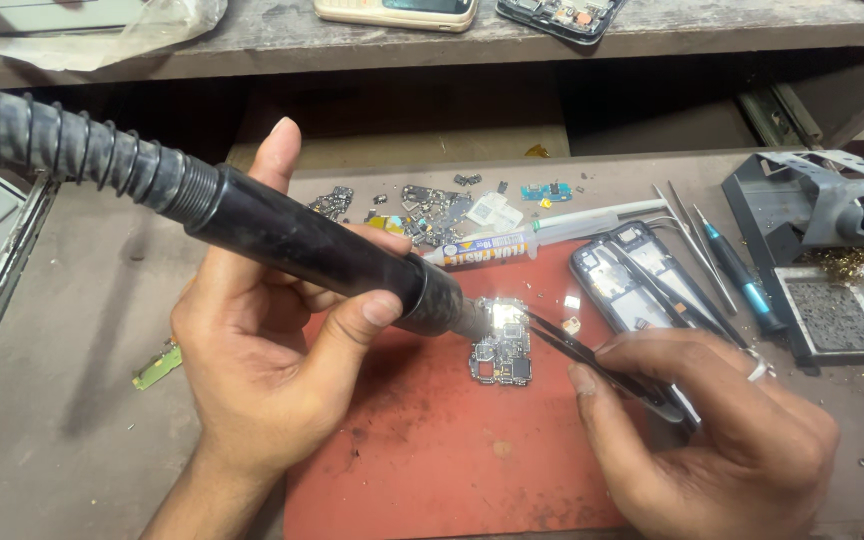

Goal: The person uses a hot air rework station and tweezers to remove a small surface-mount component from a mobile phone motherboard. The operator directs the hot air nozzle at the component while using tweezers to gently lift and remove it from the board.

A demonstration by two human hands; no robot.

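Observation:
My left hand (262,340) grips a black hot-air wand (302,240) with a ribbed hose running off to the upper left. Its nozzle points down at a small phone circuit board (502,352) lying on a red mat (452,450); the board's top glows brightly. My right hand (702,430) pinches black tweezers (592,358), their tips touching the board's upper right edge. A ring sits on one right-hand finger.
An opened phone body (632,285) lies right of the board. A glue syringe (512,245), several tweezers and a teal screwdriver (742,280) lie behind. Loose board scraps (432,210) are scattered at the back. A soldering stand with a sponge tray (832,310) sits far right.

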